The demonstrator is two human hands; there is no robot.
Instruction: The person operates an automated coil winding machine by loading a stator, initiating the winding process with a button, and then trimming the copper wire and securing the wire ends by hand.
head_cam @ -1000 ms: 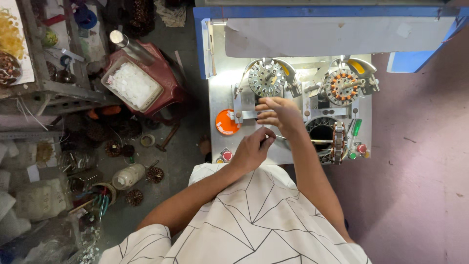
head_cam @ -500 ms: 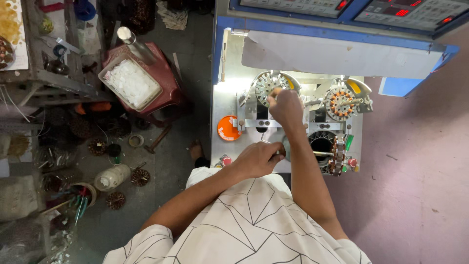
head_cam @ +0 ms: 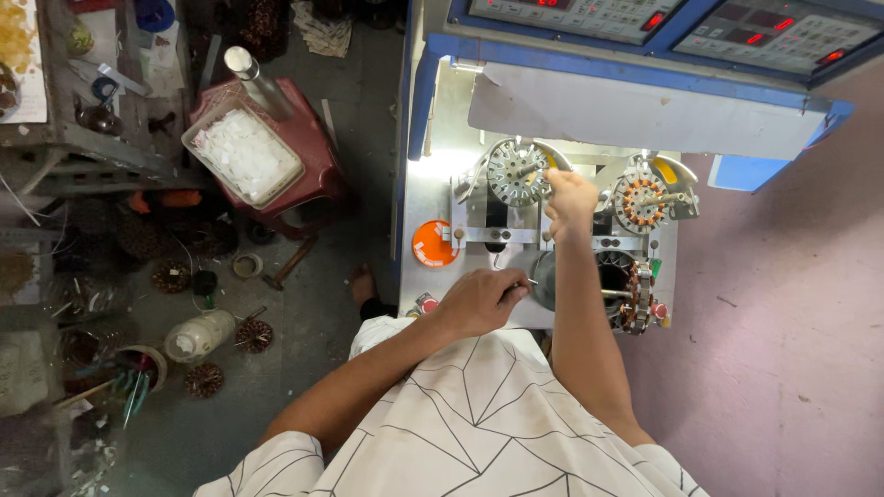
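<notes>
Since half a second ago the right hand [head_cam: 569,195] has been raised slightly to the right edge of the left stator [head_cam: 517,172], its fingers closed on that rim, while the left hand [head_cam: 481,300] stays curled on a thin tool [head_cam: 528,281] below. Mounted upright on the winding machine [head_cam: 543,239], the stator is a round, slotted disc of grey steel laminations. It is judged heavy, stiff and sharp-edged, best gripped by the outer rim.

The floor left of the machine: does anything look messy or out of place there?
Yes. Several round wire-wound coils lie scattered on the bare floor beside a tipped-over white bottle, with loose bits around them. A tray of white pieces sits askew on a red stool. On the machine itself nothing looks out of order.
</notes>
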